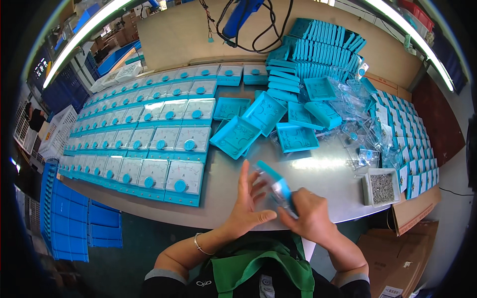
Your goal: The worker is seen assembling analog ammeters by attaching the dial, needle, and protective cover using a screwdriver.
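Note:
Just over the near edge of the metal table, my right hand (312, 213) grips a turquoise panel meter (273, 178) with a clear front, tilted on its edge and smeared by motion. My left hand (244, 206) is beside it on the left, palm turned toward the meter, fingers spread and thumb stretched out. Whether the left fingertips touch the meter is hard to make out. Beyond my hands lie loose turquoise housings (235, 137), open side up, some overlapping. To the left stand rows of turquoise meters (180, 185) with clear covers and round turquoise knobs.
Stacked turquoise housings (323, 49) rise at the back right. A heap of clear covers (355, 107) lies before rows of white-faced parts (415, 169). A pale box (367, 191) of small metal fasteners sits at the right edge. A blue corded tool (241, 19) hangs overhead.

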`<state>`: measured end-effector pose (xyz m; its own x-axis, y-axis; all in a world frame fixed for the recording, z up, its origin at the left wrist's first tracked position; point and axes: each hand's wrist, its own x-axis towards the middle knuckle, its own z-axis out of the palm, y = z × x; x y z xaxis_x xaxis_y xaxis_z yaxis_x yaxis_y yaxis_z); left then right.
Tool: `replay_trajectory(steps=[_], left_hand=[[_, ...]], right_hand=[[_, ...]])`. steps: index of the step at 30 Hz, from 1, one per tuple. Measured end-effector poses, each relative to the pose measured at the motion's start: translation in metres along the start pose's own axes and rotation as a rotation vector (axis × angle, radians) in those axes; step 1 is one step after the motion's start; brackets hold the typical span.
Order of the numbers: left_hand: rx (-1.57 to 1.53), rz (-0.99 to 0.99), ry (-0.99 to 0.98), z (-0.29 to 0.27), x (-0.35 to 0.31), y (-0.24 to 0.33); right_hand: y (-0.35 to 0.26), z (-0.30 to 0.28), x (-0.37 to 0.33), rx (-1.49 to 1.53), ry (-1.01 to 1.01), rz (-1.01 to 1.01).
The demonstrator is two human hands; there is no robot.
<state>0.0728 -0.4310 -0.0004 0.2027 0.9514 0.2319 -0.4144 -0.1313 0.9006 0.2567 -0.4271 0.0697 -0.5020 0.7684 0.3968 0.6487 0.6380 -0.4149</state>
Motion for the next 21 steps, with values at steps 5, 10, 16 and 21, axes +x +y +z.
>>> replay_trajectory(steps=[5,10,16,21], left_hand=[[-0.223,-0.142,0.153,-0.018,-0.007,0.007],[-0.239,-0.183,0.073,-0.028,-0.021,0.015],[-0.216,-0.100,0.070,-0.038,-0.028,0.010],[-0.318,-0.145,0.099,-0.044,-0.020,0.007]], right_hand=[[-0.001,0.024,0.038,0.203,-0.155,-0.226],[0.047,0.083,0.109,0.200,0.253,-0.116],[0.042,0.063,0.100,0.060,0.143,-0.197],[0.091,-0.030,0.060,0.635,-0.632,0.376]])
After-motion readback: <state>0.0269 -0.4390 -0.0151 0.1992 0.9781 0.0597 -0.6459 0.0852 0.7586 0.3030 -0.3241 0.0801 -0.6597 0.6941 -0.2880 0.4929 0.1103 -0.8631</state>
